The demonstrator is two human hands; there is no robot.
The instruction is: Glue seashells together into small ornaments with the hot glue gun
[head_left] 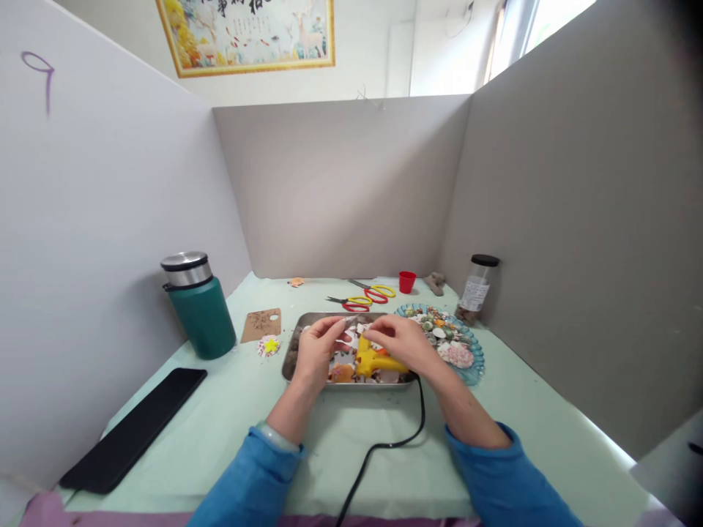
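Over the metal tray (351, 387), my left hand (317, 345) pinches a small pale, greyish piece (351, 320) whose kind I cannot make out. Just to its right, my right hand (405, 342) has thumb and fingertips together, close to that piece; whatever is between them is too small to name. Below my right hand, a yellow glue gun (369, 360) lies in the tray, its black cord (378, 446) running toward the front edge. Around it in the tray are white scraps and an orange decorated piece (343, 373), partly covered by my hands.
Behind the tray lie two pairs of scissors (356, 302) and a red cup (407, 282). A blue scalloped plate (479, 366) of shells stands right, near a lidded jar (477, 289). Left are a brown card (261, 325), a flowered disc (269, 346), a green bottle (202, 315) and a black slab (137, 428).
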